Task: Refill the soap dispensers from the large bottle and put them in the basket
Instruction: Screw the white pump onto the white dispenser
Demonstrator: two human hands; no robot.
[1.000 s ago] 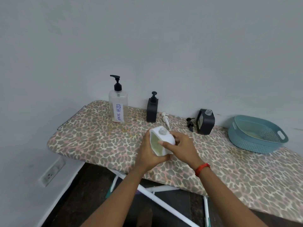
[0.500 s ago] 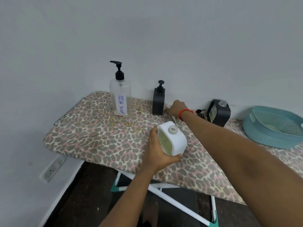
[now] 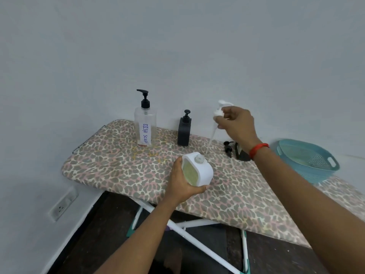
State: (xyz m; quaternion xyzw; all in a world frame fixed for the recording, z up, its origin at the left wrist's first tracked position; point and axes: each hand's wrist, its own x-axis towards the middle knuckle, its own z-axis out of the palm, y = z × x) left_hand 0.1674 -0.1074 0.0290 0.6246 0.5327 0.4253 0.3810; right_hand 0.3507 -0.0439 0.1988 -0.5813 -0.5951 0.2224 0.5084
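There was one large clear bottle (image 3: 145,127) labelled DISH SOAP, and there were three small dispensers: one white dispenser (image 3: 199,173), one upright black dispenser (image 3: 184,131) with its pump on, and one half-hidden black dispenser (image 3: 242,155) behind a forearm. Two pumps were off their bottles, one white pump (image 3: 218,113) and one black pump (image 3: 227,147). There were also one teal basket (image 3: 296,155), one ironing board (image 3: 118,169), one wall socket (image 3: 63,204), one red wristband (image 3: 258,149) and two hands, a left hand (image 3: 181,182) and a right hand (image 3: 237,125).

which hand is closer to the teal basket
Right. The right hand, pinching the white pump, hovers just left of the basket; the left hand grips the white dispenser farther left.
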